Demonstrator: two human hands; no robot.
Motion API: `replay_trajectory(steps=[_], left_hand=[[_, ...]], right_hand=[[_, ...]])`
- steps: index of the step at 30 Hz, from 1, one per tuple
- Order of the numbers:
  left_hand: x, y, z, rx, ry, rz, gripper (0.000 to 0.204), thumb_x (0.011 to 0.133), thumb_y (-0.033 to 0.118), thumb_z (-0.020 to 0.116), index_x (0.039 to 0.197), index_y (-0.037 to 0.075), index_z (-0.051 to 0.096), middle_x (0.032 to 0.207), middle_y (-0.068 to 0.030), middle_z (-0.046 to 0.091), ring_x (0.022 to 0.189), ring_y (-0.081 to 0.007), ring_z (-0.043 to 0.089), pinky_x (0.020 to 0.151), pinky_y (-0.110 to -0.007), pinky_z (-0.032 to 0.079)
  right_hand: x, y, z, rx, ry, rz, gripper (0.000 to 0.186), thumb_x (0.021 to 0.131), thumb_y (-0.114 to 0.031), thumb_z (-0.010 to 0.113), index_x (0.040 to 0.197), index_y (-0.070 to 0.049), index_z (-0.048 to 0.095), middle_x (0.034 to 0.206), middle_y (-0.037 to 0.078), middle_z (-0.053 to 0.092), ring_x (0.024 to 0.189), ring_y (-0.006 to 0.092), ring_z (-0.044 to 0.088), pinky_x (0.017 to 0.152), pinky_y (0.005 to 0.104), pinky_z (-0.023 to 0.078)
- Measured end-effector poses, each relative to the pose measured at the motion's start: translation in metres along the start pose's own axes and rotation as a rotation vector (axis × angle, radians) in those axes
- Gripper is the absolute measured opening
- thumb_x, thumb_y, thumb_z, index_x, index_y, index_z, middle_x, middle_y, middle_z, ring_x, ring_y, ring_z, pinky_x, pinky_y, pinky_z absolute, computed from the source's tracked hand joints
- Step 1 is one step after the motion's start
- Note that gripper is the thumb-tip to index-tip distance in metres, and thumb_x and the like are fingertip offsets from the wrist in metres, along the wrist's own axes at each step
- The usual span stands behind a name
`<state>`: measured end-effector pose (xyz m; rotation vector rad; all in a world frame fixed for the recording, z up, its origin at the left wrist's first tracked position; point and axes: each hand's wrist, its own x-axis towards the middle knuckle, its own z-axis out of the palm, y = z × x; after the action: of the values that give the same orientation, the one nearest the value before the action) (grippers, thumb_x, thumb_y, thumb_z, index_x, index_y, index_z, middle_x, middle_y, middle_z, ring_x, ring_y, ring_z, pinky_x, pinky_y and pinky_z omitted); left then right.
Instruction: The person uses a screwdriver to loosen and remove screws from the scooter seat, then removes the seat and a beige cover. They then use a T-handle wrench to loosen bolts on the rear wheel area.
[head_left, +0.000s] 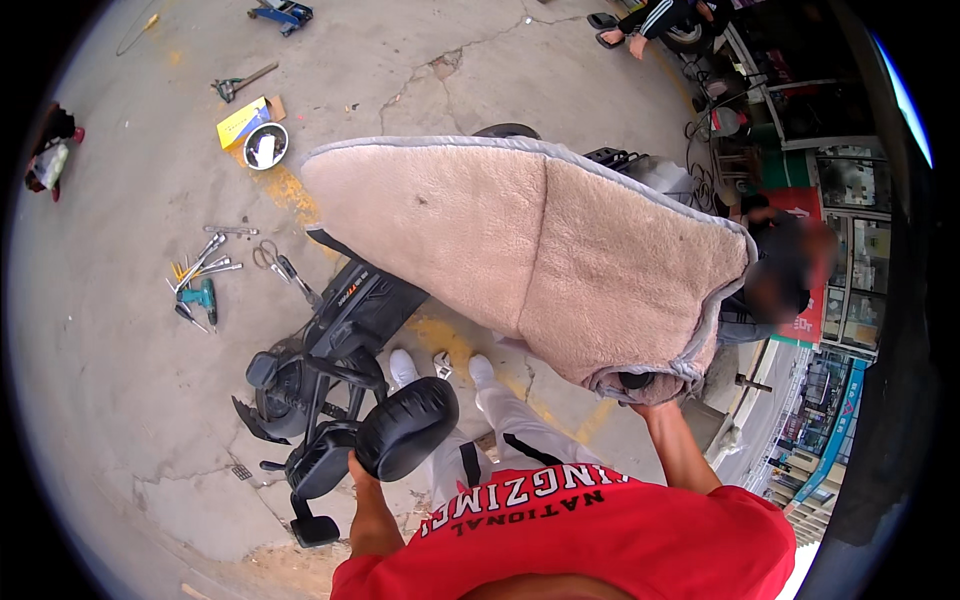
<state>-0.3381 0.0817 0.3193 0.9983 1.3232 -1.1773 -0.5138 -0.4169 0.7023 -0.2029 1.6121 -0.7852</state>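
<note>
A black electric scooter [360, 305] stands in front of me, its rear end toward the left. Over its front and handlebar spreads a beige fleece cover [440, 225] with grey edging. My left hand [362, 472] is closed at the edge of a black padded seat [408, 428], its fingertips hidden behind the padding. On the right, my right hand [655, 410] grips the rolled cuff of the cover from below, its fingers partly out of sight. A dark round end [635, 380] shows inside that cuff.
Hand tools lie left on the concrete: a green power drill [203, 297], several wrenches [205, 262], scissors [265, 254] and a hammer [243, 82]. Nearby are a bowl [279, 150], a yellow box [242, 122] and a blue floor jack [283, 14]. A person [775, 270] is close on the right.
</note>
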Motion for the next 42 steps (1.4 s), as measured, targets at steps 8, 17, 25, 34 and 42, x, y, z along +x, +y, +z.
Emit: replay_trajectory(steps=[8, 17, 25, 34, 42], left_hand=[[0.039, -0.018, -0.014, -0.003, -0.004, -0.025, 0.055, 0.091, 0.04, 0.026, 0.121, 0.001, 0.051, 0.122, -0.0126, 0.055, 0.113, -0.0285, 0.051, 0.099, -0.041, 0.037], [0.075, -0.041, -0.033, 0.068, 0.102, 0.031, 0.053, 0.09, 0.039, 0.028, 0.121, 0.002, 0.051, 0.122, -0.0114, 0.054, 0.113, -0.0282, 0.05, 0.099, -0.042, 0.038], [0.083, -0.047, -0.043, 0.095, 0.136, -0.005, 0.044, 0.091, 0.03, 0.031, 0.107, -0.002, 0.056, 0.105, -0.0139, 0.062, 0.096, -0.0266, 0.061, 0.089, -0.039, 0.046], [0.058, -0.054, -0.007, 0.27, 0.25, 0.058, 0.05, 0.092, 0.04, 0.033, 0.121, 0.002, 0.049, 0.119, -0.0116, 0.055, 0.107, -0.0255, 0.055, 0.094, -0.037, 0.041], [0.046, -0.047, -0.002, 0.474, 0.263, -0.096, 0.066, 0.084, 0.063, 0.037, 0.137, 0.024, 0.034, 0.141, -0.0007, 0.034, 0.129, -0.0289, 0.032, 0.1, -0.061, 0.02]], right_hand=[[0.04, 0.019, -0.042, -0.228, -0.148, 0.063, 0.048, 0.091, -0.035, 0.043, 0.132, -0.011, 0.033, 0.136, 0.01, 0.037, 0.123, 0.0286, 0.038, 0.101, 0.0437, 0.035], [0.09, 0.032, -0.076, -0.364, -0.14, 0.002, 0.05, 0.091, -0.035, 0.042, 0.133, -0.01, 0.032, 0.137, 0.01, 0.036, 0.123, 0.0279, 0.037, 0.102, 0.0431, 0.034], [0.101, 0.047, -0.095, -0.393, -0.077, 0.016, 0.051, 0.091, -0.036, 0.042, 0.134, -0.01, 0.031, 0.137, 0.01, 0.035, 0.124, 0.0273, 0.037, 0.103, 0.0425, 0.033], [0.104, 0.071, -0.11, -0.365, -0.076, 0.009, 0.052, 0.091, -0.036, 0.041, 0.135, -0.01, 0.03, 0.138, 0.009, 0.035, 0.124, 0.0266, 0.037, 0.103, 0.0419, 0.031], [0.108, 0.069, -0.123, -0.324, -0.085, -0.042, 0.053, 0.091, -0.036, 0.041, 0.136, -0.01, 0.029, 0.139, 0.009, 0.034, 0.125, 0.026, 0.036, 0.104, 0.0413, 0.03]])
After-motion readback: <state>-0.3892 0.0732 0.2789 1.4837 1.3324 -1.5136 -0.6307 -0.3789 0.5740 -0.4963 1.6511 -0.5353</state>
